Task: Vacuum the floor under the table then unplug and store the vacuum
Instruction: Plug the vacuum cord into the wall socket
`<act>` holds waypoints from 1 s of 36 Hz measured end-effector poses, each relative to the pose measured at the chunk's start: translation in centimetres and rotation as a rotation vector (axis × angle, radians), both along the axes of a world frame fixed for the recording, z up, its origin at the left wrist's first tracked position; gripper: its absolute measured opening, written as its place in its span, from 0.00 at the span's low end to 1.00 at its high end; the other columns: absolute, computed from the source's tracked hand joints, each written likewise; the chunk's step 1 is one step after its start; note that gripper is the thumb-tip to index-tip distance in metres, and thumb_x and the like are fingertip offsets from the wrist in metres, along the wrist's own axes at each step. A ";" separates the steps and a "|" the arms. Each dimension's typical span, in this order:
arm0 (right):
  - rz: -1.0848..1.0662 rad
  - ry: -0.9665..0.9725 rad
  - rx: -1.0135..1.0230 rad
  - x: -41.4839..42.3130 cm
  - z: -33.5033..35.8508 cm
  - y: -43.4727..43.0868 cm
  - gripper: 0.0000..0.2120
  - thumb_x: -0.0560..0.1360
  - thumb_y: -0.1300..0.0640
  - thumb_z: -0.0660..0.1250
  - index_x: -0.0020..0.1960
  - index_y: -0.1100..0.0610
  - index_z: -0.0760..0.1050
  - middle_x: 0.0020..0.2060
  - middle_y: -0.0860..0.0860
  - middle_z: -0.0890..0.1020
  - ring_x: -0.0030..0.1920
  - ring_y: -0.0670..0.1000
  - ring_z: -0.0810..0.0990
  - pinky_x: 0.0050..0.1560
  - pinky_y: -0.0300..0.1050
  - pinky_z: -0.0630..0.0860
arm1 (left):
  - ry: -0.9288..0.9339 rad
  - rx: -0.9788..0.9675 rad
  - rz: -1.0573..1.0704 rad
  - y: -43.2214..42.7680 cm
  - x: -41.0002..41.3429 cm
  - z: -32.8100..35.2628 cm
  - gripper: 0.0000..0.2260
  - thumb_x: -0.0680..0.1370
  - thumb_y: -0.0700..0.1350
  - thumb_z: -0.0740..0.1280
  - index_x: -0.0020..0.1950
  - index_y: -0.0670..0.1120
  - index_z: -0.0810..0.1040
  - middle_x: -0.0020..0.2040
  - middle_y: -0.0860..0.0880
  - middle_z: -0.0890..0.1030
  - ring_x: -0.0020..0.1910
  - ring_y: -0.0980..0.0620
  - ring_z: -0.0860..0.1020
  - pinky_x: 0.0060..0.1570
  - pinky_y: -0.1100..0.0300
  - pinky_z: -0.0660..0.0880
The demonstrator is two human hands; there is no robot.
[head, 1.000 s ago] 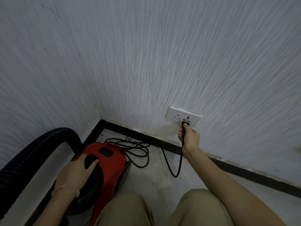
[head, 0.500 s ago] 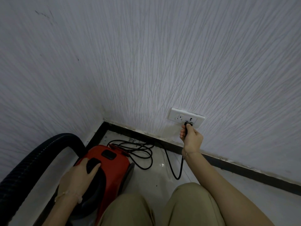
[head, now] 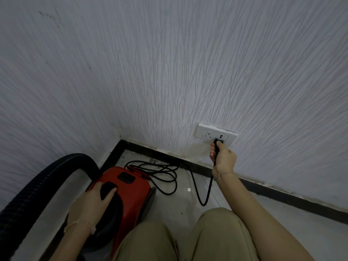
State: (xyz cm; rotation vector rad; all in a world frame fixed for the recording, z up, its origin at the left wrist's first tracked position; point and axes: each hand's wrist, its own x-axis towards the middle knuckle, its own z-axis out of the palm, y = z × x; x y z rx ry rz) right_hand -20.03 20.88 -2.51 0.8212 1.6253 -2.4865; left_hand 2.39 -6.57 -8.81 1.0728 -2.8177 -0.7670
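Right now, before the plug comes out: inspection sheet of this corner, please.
Surface: glossy tiled floor, grime near the corner.
Job's things: red canister vacuum with black ribbed hose, on the floor by the left wall.
Clutter: nothing seen.
Hands: left hand lies on the vacuum's top, grip unclear; right hand grips the plug at the wall socket's right outlet.
Cables: black cord loosely coiled behind the vacuum, hanging from the plug.
Surroundings: textured wallpaper, black skirting, scuff marks upper left.
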 end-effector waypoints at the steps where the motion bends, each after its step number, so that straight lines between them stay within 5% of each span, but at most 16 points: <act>1: -0.007 -0.006 -0.009 0.0 0.1 0.0 0.10 0.77 0.64 0.64 0.37 0.61 0.76 0.32 0.54 0.78 0.21 0.41 0.74 0.22 0.32 0.72 | 0.001 0.001 -0.002 0.0 0.0 0.0 0.17 0.75 0.58 0.65 0.53 0.46 0.76 0.36 0.47 0.81 0.34 0.49 0.79 0.38 0.49 0.80; 10: -0.023 -0.004 -0.023 -0.4 0.0 0.0 0.11 0.77 0.65 0.64 0.36 0.60 0.76 0.32 0.53 0.77 0.27 0.44 0.73 0.23 0.32 0.71 | -0.002 0.027 0.026 0.4 0.1 0.0 0.19 0.75 0.59 0.64 0.57 0.46 0.75 0.40 0.46 0.83 0.38 0.47 0.80 0.42 0.48 0.80; 16: 0.014 0.004 -0.016 -0.7 -0.4 0.3 0.12 0.77 0.65 0.64 0.35 0.60 0.77 0.27 0.50 0.79 0.22 0.41 0.74 0.23 0.32 0.71 | -0.002 0.043 0.018 0.6 -0.3 0.4 0.17 0.76 0.56 0.65 0.55 0.45 0.75 0.43 0.44 0.83 0.40 0.46 0.81 0.44 0.47 0.80; 29: 0.256 0.036 0.008 -0.7 -0.6 2.0 0.10 0.79 0.59 0.62 0.42 0.61 0.79 0.29 0.50 0.78 0.24 0.42 0.75 0.27 0.33 0.75 | 0.019 -0.008 -0.003 -0.6 -0.2 -1.1 0.14 0.74 0.59 0.64 0.49 0.50 0.74 0.35 0.49 0.82 0.34 0.50 0.80 0.37 0.49 0.80; 36: 0.338 0.079 0.202 0.1 -1.3 1.8 0.13 0.82 0.51 0.57 0.49 0.56 0.77 0.31 0.50 0.79 0.29 0.46 0.77 0.33 0.38 0.76 | 0.021 -0.025 -0.002 -0.7 -0.4 -1.6 0.13 0.75 0.59 0.64 0.40 0.51 0.72 0.30 0.52 0.79 0.29 0.53 0.78 0.33 0.50 0.79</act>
